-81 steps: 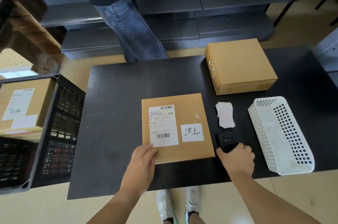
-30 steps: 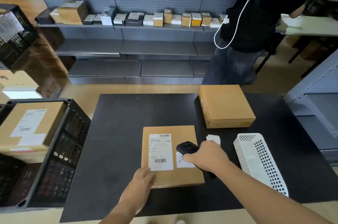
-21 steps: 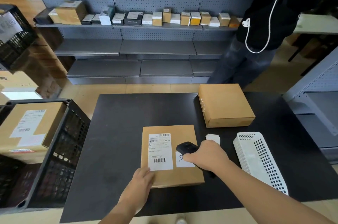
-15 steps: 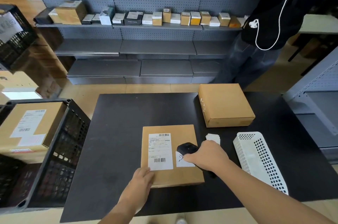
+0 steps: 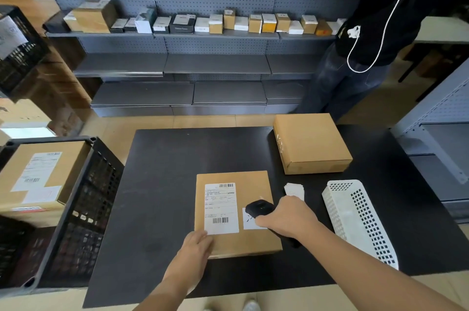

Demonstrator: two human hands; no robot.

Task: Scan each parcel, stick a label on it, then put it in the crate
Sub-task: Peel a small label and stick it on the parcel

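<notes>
A flat brown parcel [image 5: 253,191] lies on the black table [image 5: 172,183], bearing a white shipping label [image 5: 221,207] and a small white sticker partly hidden by the scanner. My left hand [image 5: 196,251] rests flat on its near left corner. My right hand [image 5: 289,219] grips a black handheld scanner [image 5: 258,207], held just over the parcel's right half and aimed toward the label. A second, thicker parcel [image 5: 311,141] sits at the table's far right. The black crate [image 5: 83,209] at the left holds a labelled parcel [image 5: 38,178].
A small stack of white labels [image 5: 294,190] lies right of the near parcel. A white perforated basket [image 5: 360,221] stands at the right edge. Another person [image 5: 375,31] stands beyond the table's far right corner. Grey shelving with small boxes [image 5: 228,23] fills the background.
Since 2.7 s ago my right hand lifted the scanner off the table and brought it over the parcel. In the last second both hands stay still; the other person shifted right.
</notes>
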